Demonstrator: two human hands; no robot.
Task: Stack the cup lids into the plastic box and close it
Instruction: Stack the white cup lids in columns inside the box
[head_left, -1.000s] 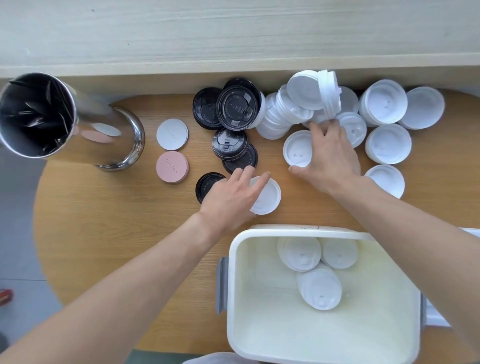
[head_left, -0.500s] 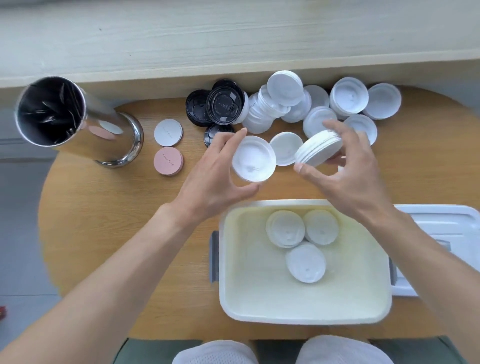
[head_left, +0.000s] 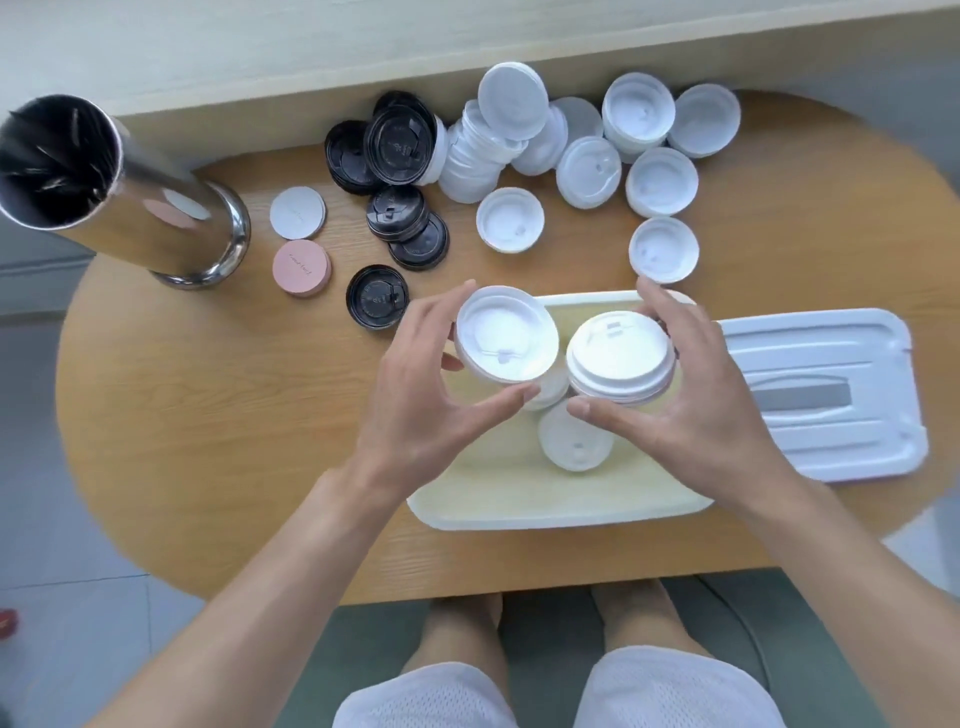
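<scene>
The step in hand looks like gathering: both hands hover over the plastic box (head_left: 550, 493), each carrying white lids toward it. The left hand (head_left: 415, 410) holds a single white lid (head_left: 506, 340) underside up, fingers curled round its rim at about 10 o'clock and the thumb pressing its edge at 5 o'clock. The right hand (head_left: 696, 410) clasps a short stack of white lids (head_left: 618, 356) dome up, fingers round its far edge at 1 o'clock, thumb beneath at 7 o'clock. The two loads sit just beside each other above the far half of the box, where a few white lids (head_left: 574, 441) already lie, partly hidden. Plenty remains: loose white lids (head_left: 660, 182) are scattered toward 12 and 1 o'clock on the table (head_left: 208, 415), black lids (head_left: 397, 140) toward 11 o'clock, and the box's cover (head_left: 826, 395) lies off at 3 o'clock. The next move likely calls for turning the single lid dome up so it nests, seating it on the stack, then lowering the whole pile into the box beside those already there, squarely enough that it does not topple
</scene>
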